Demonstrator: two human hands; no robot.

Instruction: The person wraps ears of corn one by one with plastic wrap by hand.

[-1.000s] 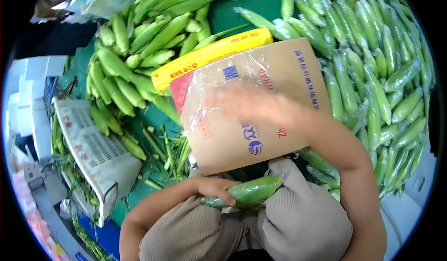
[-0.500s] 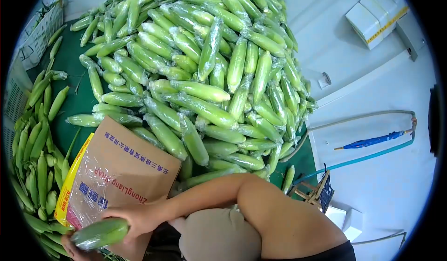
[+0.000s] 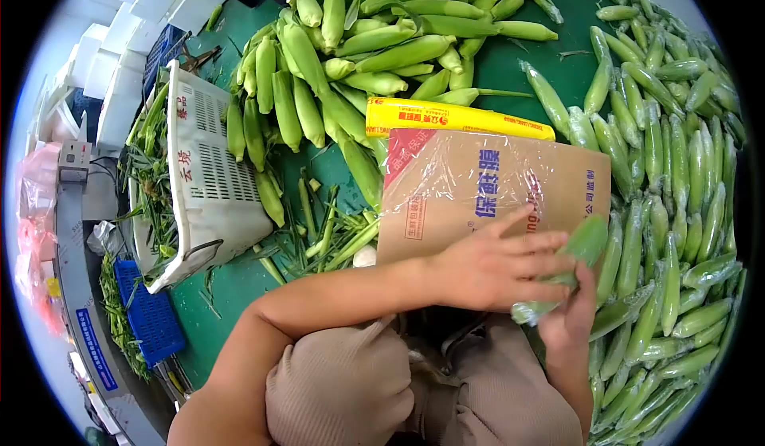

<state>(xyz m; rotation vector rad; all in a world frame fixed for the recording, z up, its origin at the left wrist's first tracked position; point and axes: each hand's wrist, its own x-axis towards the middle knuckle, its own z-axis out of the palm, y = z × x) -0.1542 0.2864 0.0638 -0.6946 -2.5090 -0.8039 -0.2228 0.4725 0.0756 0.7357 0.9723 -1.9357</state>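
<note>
The right hand is pinching the green cob between thumb and fingers, while the left hand is lying across it, fingers spread; the cob could be rolling loose if that one-sided pinch is slackening, and the clear film could be bunching. The cob is sitting between both hands, its far end poking out beyond the fingers, beside the printed cardboard, with wrapped cobs lying to the right
</note>
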